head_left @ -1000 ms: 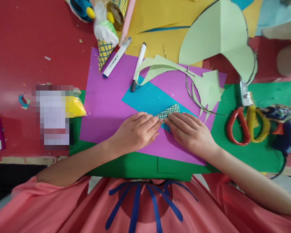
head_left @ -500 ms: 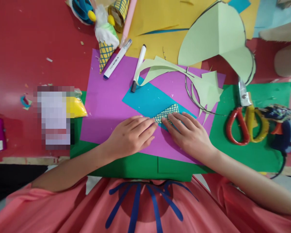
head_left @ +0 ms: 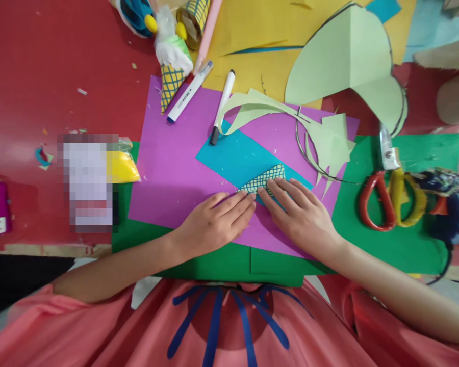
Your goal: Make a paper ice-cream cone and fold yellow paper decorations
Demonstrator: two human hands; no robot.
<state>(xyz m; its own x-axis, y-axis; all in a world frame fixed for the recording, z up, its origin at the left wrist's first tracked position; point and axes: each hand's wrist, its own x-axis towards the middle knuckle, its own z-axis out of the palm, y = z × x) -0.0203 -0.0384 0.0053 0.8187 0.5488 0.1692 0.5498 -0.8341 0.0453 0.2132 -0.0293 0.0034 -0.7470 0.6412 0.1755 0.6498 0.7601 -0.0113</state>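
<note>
Small yellow paper piece with blue grid lines [head_left: 265,179], lying flat and tilted, on blue paper sheet [head_left: 239,155]

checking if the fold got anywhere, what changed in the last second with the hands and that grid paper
Little changed. The left hand slid slightly back along the grid-patterned piece, uncovering a bit more of its left end; the right hand kept pressing its near edge. Neither hand took hold or let go. The blue sheet, scissors and markers stayed put.
</note>
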